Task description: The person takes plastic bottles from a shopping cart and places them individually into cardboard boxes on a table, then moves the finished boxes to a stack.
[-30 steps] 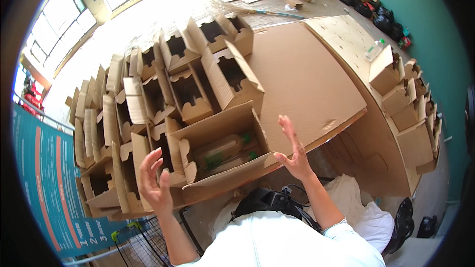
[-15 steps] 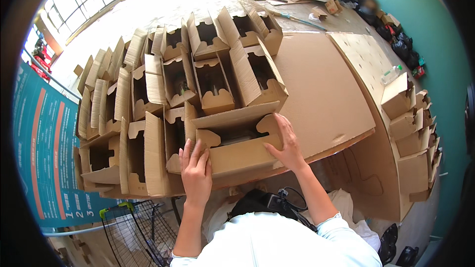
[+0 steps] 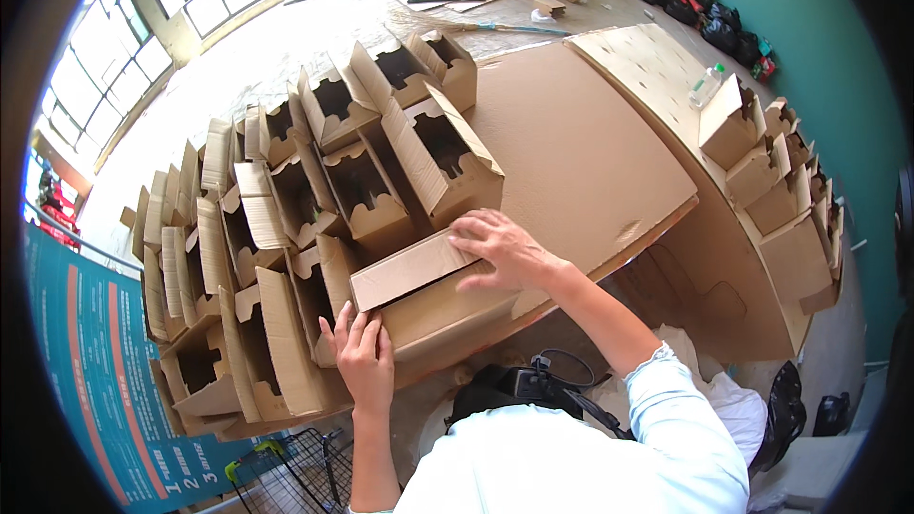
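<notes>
Directly in front of me lies a long brown cardboard box point(image 3: 452, 319), its lid flap point(image 3: 407, 270) now tilted down over most of the opening. A dark gap shows between the flap's near edge and the box's front wall. My right hand point(image 3: 505, 252) is open over the right end of the flap, its fingers resting on the cardboard. At the box's left end, my left hand point(image 3: 362, 352) has its fingers apart and the tips against the box corner and flap. Several open-topped boxes point(image 3: 367, 198) stand close behind and to the left, some with dark contents.
A flat cardboard sheet point(image 3: 571, 162) covers the table to the right. Beyond it, a pale holed board point(image 3: 657, 86) carries a clear bottle point(image 3: 706, 86) and more open boxes point(image 3: 781, 247). A black wire basket point(image 3: 295, 471) stands below left, beside a teal printed banner point(image 3: 105, 362).
The box's lid flap has swung from upright down over the opening. My right hand has moved from the box's right edge onto the flap. The view has turned, shifting the scene.
</notes>
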Demonstrator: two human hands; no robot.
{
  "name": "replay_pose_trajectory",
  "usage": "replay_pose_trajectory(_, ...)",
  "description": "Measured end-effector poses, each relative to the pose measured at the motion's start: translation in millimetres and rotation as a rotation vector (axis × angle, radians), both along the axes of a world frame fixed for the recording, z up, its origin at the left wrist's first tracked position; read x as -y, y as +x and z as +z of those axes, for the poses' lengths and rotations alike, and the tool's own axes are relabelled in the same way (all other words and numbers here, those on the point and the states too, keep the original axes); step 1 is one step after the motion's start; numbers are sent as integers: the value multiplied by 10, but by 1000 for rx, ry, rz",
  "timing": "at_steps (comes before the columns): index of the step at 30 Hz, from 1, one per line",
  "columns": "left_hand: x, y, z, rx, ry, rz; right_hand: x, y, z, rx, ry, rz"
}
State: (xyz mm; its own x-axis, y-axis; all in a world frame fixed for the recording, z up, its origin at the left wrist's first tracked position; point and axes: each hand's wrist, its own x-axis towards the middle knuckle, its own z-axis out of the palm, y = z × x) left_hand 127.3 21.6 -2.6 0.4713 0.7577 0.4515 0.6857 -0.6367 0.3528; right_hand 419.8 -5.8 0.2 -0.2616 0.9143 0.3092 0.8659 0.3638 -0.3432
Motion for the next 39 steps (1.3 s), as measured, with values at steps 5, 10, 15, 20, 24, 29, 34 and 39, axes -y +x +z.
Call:
replay_pose_trajectory(5, 74, -29, -65, 97, 29, 38, 20, -34, 78, 145, -256, 64)
replay_pose_trajectory(10, 188, -113, -42, 71, 24, 61, -45, -8, 212, 240, -440, 112)
replay_pose_trajectory(15, 327, -214, -1, 122, 73, 38, -28, -53, 320, 231, -515, 85)
replay_pose_trajectory(20, 577, -394, -107, 337, -87, 97, 64, -87, 346, 205, -395, 85)
replay_pose_trajectory(24, 621, -439, -465, 388, -509, 176, 216, -138, 394, 246, -368, -13)
replay_pose_trajectory(29, 569, -200, -959, 429, -810, 61, 456, -109, 409, 238, -328, -136)
replay_pose_trajectory(34, 457, 154, -1108, 651, -999, 19, 803, 1, 431, 253, -373, -297)
replay_pose_trajectory(39, 399, 497, -1233, 480, -1077, -191, 1141, 171, 480, 245, -421, -454)
